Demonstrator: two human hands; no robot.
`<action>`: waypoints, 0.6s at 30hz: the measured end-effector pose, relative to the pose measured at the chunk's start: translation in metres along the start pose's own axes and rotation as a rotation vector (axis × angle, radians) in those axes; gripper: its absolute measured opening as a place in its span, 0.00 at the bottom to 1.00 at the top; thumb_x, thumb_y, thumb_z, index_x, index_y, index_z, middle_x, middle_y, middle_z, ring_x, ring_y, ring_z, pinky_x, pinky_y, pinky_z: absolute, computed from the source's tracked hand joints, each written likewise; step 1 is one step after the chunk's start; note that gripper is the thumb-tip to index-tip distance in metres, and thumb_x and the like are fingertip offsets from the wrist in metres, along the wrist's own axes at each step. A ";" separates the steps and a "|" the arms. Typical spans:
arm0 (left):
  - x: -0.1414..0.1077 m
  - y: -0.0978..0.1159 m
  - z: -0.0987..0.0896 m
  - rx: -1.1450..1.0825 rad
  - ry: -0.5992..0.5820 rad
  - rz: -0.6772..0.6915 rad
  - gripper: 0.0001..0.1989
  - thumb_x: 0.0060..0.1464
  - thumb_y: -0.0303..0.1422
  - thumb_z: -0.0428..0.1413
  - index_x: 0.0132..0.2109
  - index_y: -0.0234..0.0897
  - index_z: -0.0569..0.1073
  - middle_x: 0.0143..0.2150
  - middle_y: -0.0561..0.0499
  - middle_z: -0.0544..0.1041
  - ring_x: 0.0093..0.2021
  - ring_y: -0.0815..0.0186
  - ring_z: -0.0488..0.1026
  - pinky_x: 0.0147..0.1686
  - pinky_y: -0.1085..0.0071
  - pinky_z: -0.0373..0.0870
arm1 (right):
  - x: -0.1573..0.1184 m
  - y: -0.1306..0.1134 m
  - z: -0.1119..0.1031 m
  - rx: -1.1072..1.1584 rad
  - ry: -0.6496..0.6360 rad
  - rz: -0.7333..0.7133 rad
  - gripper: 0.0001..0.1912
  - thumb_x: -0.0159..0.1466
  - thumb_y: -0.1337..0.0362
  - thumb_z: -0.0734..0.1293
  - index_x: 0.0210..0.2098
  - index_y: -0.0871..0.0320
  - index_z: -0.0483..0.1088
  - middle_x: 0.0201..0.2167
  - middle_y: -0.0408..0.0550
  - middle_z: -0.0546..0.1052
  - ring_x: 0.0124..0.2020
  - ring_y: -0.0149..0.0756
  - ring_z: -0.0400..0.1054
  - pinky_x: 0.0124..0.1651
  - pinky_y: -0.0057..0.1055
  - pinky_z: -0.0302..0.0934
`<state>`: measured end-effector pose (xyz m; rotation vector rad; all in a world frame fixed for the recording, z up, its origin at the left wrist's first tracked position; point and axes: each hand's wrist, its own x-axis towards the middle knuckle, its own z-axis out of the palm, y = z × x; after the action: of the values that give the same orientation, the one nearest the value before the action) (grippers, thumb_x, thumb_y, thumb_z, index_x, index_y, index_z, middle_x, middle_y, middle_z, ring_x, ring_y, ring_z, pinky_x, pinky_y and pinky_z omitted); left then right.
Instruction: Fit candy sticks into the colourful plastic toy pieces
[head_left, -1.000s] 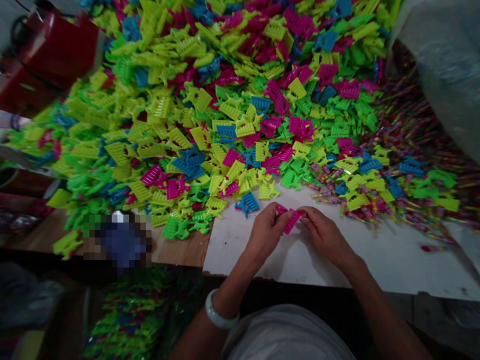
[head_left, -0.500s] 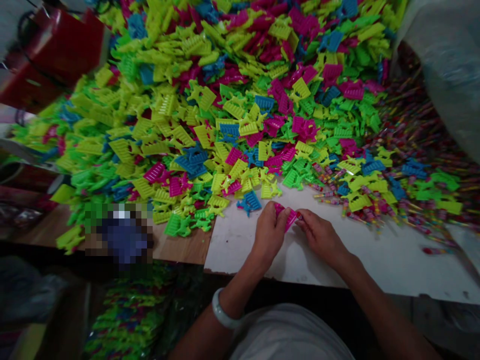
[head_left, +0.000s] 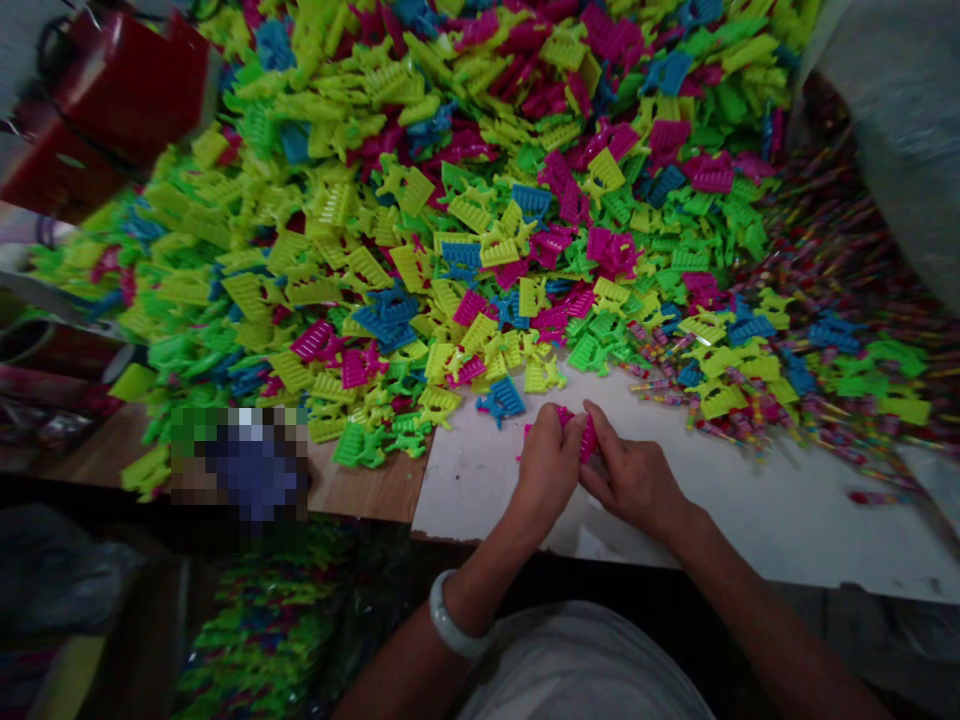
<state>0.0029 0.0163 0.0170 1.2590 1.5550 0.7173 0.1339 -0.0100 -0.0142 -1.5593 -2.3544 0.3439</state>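
Pink plastic piece is between the two hands, over the white sheet near the front edge of the bench; clearance below not readable. Left hand curled closed on it, thumb on top. Right hand meets its right side, forefinger at the far corner, thumb lower, gap between them; firm grip or mere contact, cannot tell. Neither hand is clearly nearer. Long axis hidden by fingers. Pink bit shows left of the left hand: same piece or another, unclear. Blue piece lies just beyond, toward the back edge. Heap of coloured pieces fills the bench behind; thin sticks crowd its right end. Nothing seen standing between hands and pink piece.
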 end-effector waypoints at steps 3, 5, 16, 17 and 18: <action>0.000 -0.007 0.003 0.013 -0.013 -0.027 0.09 0.58 0.34 0.48 0.30 0.39 0.59 0.26 0.56 0.65 0.29 0.69 0.62 0.31 0.71 0.57 | -0.003 -0.001 0.009 -0.002 -0.021 0.003 0.35 0.67 0.52 0.53 0.62 0.76 0.48 0.26 0.55 0.79 0.22 0.41 0.73 0.24 0.32 0.61; 0.001 -0.010 0.007 0.012 -0.035 -0.012 0.09 0.59 0.35 0.47 0.30 0.39 0.60 0.27 0.56 0.66 0.29 0.69 0.63 0.31 0.71 0.58 | -0.004 0.001 0.009 -0.007 -0.041 0.016 0.36 0.66 0.51 0.54 0.63 0.75 0.48 0.25 0.54 0.79 0.21 0.41 0.72 0.23 0.32 0.60; 0.053 -0.011 -0.021 0.722 0.152 0.405 0.18 0.56 0.32 0.52 0.53 0.32 0.67 0.53 0.37 0.68 0.53 0.53 0.64 0.53 0.54 0.61 | -0.024 0.087 -0.059 -0.367 0.500 0.357 0.25 0.64 0.55 0.60 0.55 0.66 0.65 0.46 0.65 0.70 0.51 0.54 0.63 0.51 0.51 0.59; 0.054 -0.014 -0.021 0.777 0.127 0.413 0.19 0.55 0.31 0.53 0.54 0.33 0.67 0.53 0.37 0.68 0.53 0.53 0.63 0.52 0.54 0.62 | -0.025 0.086 -0.053 -0.297 0.456 0.308 0.20 0.65 0.59 0.59 0.51 0.63 0.68 0.44 0.61 0.71 0.48 0.49 0.65 0.51 0.47 0.61; 0.053 -0.018 -0.020 0.811 0.103 0.418 0.19 0.54 0.30 0.53 0.54 0.34 0.66 0.53 0.38 0.67 0.53 0.53 0.64 0.52 0.55 0.62 | -0.025 0.083 -0.046 -0.209 0.407 0.253 0.17 0.66 0.61 0.58 0.49 0.61 0.69 0.41 0.57 0.72 0.46 0.45 0.66 0.50 0.43 0.62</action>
<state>-0.0219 0.0641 -0.0090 2.2179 1.7552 0.3982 0.2309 0.0000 -0.0041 -1.8245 -1.9348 -0.1635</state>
